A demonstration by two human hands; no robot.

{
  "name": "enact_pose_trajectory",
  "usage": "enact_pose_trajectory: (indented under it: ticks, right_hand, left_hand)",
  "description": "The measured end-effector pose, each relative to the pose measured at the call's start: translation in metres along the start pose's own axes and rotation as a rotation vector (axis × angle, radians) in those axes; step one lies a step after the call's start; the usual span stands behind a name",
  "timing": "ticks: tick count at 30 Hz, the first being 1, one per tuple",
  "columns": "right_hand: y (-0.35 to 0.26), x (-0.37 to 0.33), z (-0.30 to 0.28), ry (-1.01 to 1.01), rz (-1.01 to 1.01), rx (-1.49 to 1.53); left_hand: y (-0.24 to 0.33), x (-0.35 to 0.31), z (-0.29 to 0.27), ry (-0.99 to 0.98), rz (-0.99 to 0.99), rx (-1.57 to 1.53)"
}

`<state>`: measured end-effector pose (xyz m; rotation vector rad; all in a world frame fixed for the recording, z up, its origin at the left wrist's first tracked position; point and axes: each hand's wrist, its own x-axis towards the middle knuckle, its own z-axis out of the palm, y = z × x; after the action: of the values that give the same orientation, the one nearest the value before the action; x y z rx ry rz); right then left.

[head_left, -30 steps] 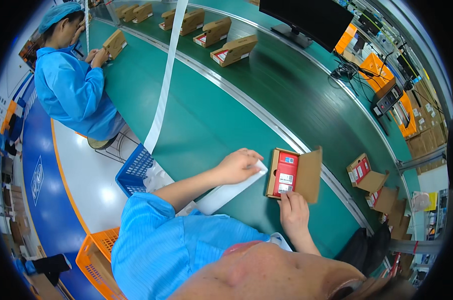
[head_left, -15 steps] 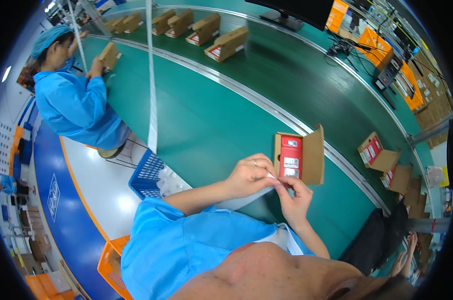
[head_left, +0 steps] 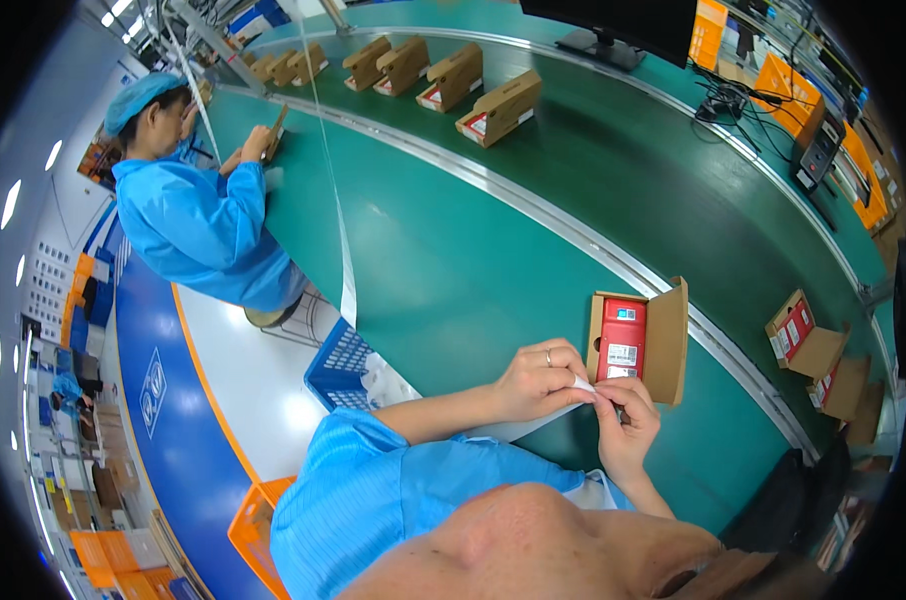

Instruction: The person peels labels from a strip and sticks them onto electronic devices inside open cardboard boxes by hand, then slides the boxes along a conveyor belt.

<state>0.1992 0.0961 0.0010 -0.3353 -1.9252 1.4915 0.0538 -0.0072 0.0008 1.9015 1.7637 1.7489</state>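
Observation:
A small white strip [head_left: 582, 384], perhaps paper, is pinched between my two hands just in front of an opened cardboard box. My left hand [head_left: 543, 383], with a ring on one finger, grips it from the left. From the right, the fingertips of my right hand [head_left: 628, 425] close on its other end. Inside the cardboard box [head_left: 667, 340], its lid folded up on the right, lies a red package [head_left: 623, 335] with white labels. A larger white sheet [head_left: 528, 427] shows below my left wrist, partly covered by my forearm.
Behind a metal rail [head_left: 533, 200], several open cardboard boxes [head_left: 498, 108] stand on the dark green belt, with more [head_left: 803, 335] at the right. A blue basket [head_left: 338, 368] holds white scraps. A co-worker [head_left: 198, 215] in blue handles a box at the left. A white strip [head_left: 345, 250] hangs down nearby.
The view has shifted, so the whole scene sits further right and lower. My hands stay together on the white strip. The co-worker's box has turned and shows edge-on.

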Motion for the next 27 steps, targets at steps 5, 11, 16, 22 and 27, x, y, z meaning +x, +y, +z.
enact_pose_trajectory:
  ticks: [5, 11, 16, 22, 27]
  right_hand:
    - [-0.011, 0.001, 0.014, -0.052, 0.150, 0.090]
    - [0.013, -0.017, -0.002, 0.040, 0.191, 0.055]
    - [0.005, -0.008, 0.006, 0.035, 0.020, -0.032]
    - [-0.014, -0.005, 0.002, -0.002, -0.277, -0.313]
    - [-0.035, -0.011, -0.008, 0.036, -0.235, -0.293]
  left_hand:
    - [0.000, -0.010, -0.005, 0.071, 0.012, -0.031]
    - [0.005, -0.013, 0.006, 0.093, -0.045, -0.127]
    - [0.010, -0.021, 0.004, 0.153, -0.113, -0.085]
    - [0.020, -0.015, 0.001, 0.137, -0.204, -0.136]
    - [0.001, -0.008, -0.006, -0.012, -0.371, -0.125]
